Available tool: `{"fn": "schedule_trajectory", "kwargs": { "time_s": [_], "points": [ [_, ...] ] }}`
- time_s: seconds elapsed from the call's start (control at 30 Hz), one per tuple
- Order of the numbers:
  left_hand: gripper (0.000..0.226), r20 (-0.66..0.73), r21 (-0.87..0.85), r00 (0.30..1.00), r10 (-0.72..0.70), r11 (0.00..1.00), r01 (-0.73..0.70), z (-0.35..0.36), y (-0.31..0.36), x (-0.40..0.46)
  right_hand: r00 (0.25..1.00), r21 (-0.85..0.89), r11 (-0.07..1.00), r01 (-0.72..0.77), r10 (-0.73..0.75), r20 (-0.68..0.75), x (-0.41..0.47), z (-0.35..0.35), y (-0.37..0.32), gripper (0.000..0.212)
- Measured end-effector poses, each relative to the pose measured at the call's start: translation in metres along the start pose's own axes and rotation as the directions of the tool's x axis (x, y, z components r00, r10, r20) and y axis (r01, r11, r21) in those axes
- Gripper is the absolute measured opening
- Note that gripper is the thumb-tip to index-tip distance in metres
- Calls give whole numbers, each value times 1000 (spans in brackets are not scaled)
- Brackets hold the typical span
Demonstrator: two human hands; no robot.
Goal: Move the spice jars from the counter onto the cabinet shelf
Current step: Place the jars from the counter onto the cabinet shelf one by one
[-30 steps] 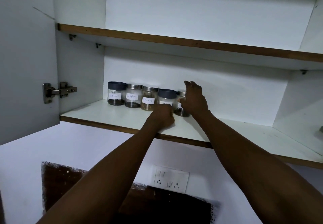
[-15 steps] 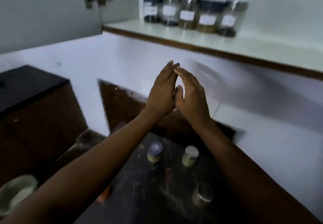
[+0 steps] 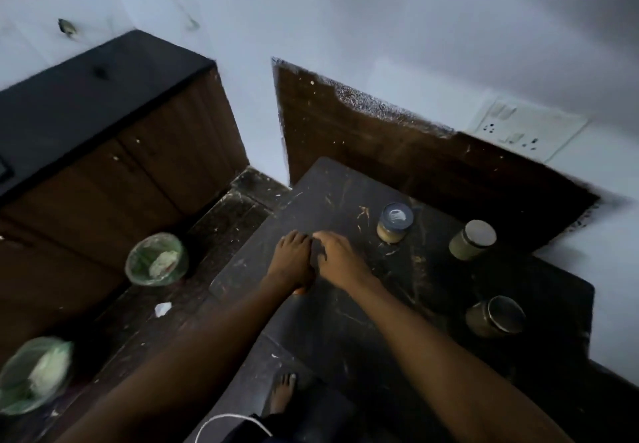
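Three spice jars stand on the dark counter [image 3: 332,318]. A blue-lidded jar [image 3: 394,222] with pale contents is nearest my hands. A grey-lidded jar [image 3: 472,239] is further right, near the back. A dark jar with a metal lid [image 3: 496,316] sits at the right front. My left hand [image 3: 292,259] and my right hand [image 3: 340,260] hover side by side over the counter, left of the blue-lidded jar, fingers loosely spread and holding nothing. The cabinet shelf is out of view.
A dark brown backsplash panel [image 3: 380,138] stands behind the counter, with a wall socket [image 3: 525,128] to its right. On the floor at left are two bins lined with green bags [image 3: 157,258], [image 3: 34,373]. Brown cabinets with a black top [image 3: 86,103] fill the left. My foot [image 3: 283,392] shows below.
My view has dropped from the shelf with its row of jars down to the counter. Both hands came off the shelf jars, lowered together, and now hang empty over the counter.
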State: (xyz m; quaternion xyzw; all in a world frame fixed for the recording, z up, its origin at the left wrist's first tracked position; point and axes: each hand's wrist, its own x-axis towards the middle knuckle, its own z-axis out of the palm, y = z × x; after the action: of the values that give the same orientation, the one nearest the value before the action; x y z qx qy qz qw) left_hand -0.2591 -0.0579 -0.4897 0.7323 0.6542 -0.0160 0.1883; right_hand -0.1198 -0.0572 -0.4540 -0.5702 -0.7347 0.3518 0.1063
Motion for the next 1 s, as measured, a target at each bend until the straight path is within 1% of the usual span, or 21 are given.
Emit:
{"fn": "schedule_trajectory", "kwargs": {
  "time_s": [0.07,0.1,0.17,0.27,0.3,0.37,0.43,0.5,0.57,0.63,0.7,0.73,0.8,0.87,1.0],
  "points": [
    [69,98,45,993,-62,997,58,19,-26,-2,996,4,998,-66,65,55,3,29,-3,53],
    [70,134,48,988,-71,997,65,27,-34,-3,994,9,996,-90,89,70,4,41,-3,50],
    [78,185,-3,981,-54,998,55,39,-46,-5,984,31,988,-150,146,104,8,63,0,53],
    [80,173,-101,985,14,995,3,46,-62,-1,965,37,973,-226,219,142,13,84,1,68],
    [81,152,-108,988,34,994,-18,46,-66,1,965,38,975,-218,210,156,14,86,1,71],
    [83,167,-144,981,102,987,-78,46,-72,6,962,48,972,-232,221,163,10,90,0,78],
    [84,156,-262,972,174,956,-129,41,-72,10,962,66,967,-247,237,133,5,80,1,84],
    [87,105,-381,965,243,906,-186,28,-65,16,969,90,966,-244,240,57,1,57,1,86],
    [100,14,-483,952,304,836,-260,11,-54,24,980,113,974,-196,198,1,-1,26,2,87],
    [112,-85,-553,913,399,743,-376,-8,-39,30,985,112,980,-167,171,-29,-5,-9,-1,89],
    [113,-180,-602,864,470,643,-474,-31,-19,35,985,131,980,-150,159,-65,-14,-48,-7,91],
    [110,-216,-623,854,473,606,-494,-36,-15,34,985,165,976,-145,157,-66,-17,-58,-11,93],
    [105,-340,-629,813,472,529,-570,-66,14,37,974,213,969,-127,162,-157,-28,-102,-23,99],
    [103,-443,-636,773,454,448,-628,-92,48,40,937,220,969,-109,175,-304,-39,-143,-37,101],
    [99,-599,-649,702,386,280,-708,-143,121,33,817,181,983,-42,138,-561,-67,-218,-57,86]
  ]
}}
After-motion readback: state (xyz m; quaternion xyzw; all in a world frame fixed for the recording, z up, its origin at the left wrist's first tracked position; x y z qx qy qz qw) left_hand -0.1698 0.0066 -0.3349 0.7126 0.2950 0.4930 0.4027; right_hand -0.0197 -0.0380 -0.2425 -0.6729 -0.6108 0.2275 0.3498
